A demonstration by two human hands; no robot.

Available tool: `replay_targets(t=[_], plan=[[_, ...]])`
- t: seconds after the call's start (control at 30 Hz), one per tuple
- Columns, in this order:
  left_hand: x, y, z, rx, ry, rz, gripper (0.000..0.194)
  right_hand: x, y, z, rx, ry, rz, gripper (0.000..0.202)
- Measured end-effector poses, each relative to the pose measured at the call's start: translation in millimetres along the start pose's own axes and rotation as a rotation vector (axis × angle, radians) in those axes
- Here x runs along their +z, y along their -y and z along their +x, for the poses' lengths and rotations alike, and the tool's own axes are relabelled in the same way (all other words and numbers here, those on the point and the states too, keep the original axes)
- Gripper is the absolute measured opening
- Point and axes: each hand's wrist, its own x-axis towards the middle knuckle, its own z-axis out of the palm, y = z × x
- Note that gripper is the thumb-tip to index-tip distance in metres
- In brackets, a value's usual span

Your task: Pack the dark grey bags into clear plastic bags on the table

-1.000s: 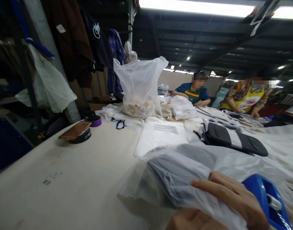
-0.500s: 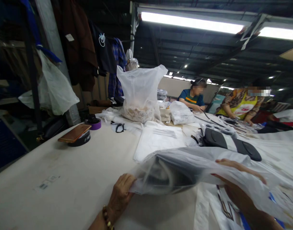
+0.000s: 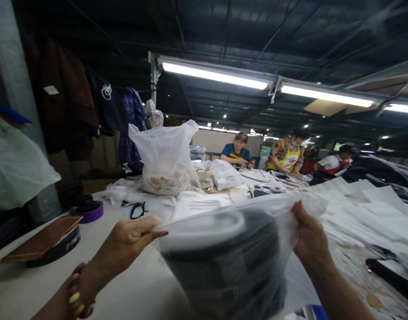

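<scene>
A translucent plastic bag [image 3: 224,258] with a dark item and a pale curved shape inside hangs between my hands above the white table [image 3: 140,284]. My left hand [image 3: 132,238], with a beaded bracelet at the wrist, pinches the bag's upper left corner between thumb and finger. At the upper right side of the bag, my right hand [image 3: 309,233] grips the plastic with fingers closed. The bag is blurred, so the item inside cannot be made out clearly.
A phone [image 3: 43,238] rests on a black tape roll at left, beside a purple roll [image 3: 93,212]. Behind stand a large plastic bag [image 3: 167,155] and white packages [image 3: 225,174]. White sheets [image 3: 373,213] cover the right. Several people work across the table.
Both hands have risen, and the bag is now held up and stretched between them instead of lying low and flat. The view has shifted right, bringing a further person into sight.
</scene>
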Motion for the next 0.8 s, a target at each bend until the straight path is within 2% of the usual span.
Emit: replay_targets(t=[0.1,0.2,0.27,0.3,0.4,0.43,0.5,0.57,0.6,0.7,0.8], plan=[[-4.7,-6.7,11.4,-0.04,0.083,-0.013,0.046,-10.6,-5.6,-12.8,0.185,-0.078,0.056,0.031],[-1.2,-12.4,12.8,-0.066,0.096,-0.026,0.045,-30.3,-7.4,-21.3,0.177,-0.111,0.004,0.034],[0.7,-17.7,13.6,-0.064,0.091,-0.042,0.042,-42.8,-1.2,-22.0,0.054,-0.081,-0.07,0.039],[1.3,-20.8,14.6,-0.06,0.088,-0.051,0.041,-47.5,4.6,-21.6,-0.061,-0.075,-0.136,0.043],[1.7,-31.2,19.1,-0.031,0.067,-0.07,0.037,-50.7,29.6,-22.6,-0.527,-0.043,-0.484,0.049],[1.7,-34.3,20.6,-0.015,0.059,-0.07,0.036,-47.2,38.7,-24.4,-0.67,0.043,-0.634,0.046],[2.0,-39.3,23.1,0.017,0.042,-0.06,0.032,-33.7,54.7,-30.1,-0.871,0.372,-0.916,0.037],[2.5,-41.9,24.2,0.043,0.019,-0.045,0.027,-14.6,64.8,-36.4,-0.964,0.701,-1.089,0.03],[2.7,-42.5,24.2,0.053,0.006,-0.037,0.025,-4.6,67.3,-39.0,-0.975,0.808,-1.136,0.027],[2.7,-42.5,22.3,0.075,-0.011,-0.014,0.025,20.1,66.7,-42.4,-0.929,0.959,-1.169,0.019],[2.5,-43.1,19.6,0.059,-0.007,-0.014,0.027,32.8,60.6,-40.2,-0.904,1.058,-1.112,0.017]])
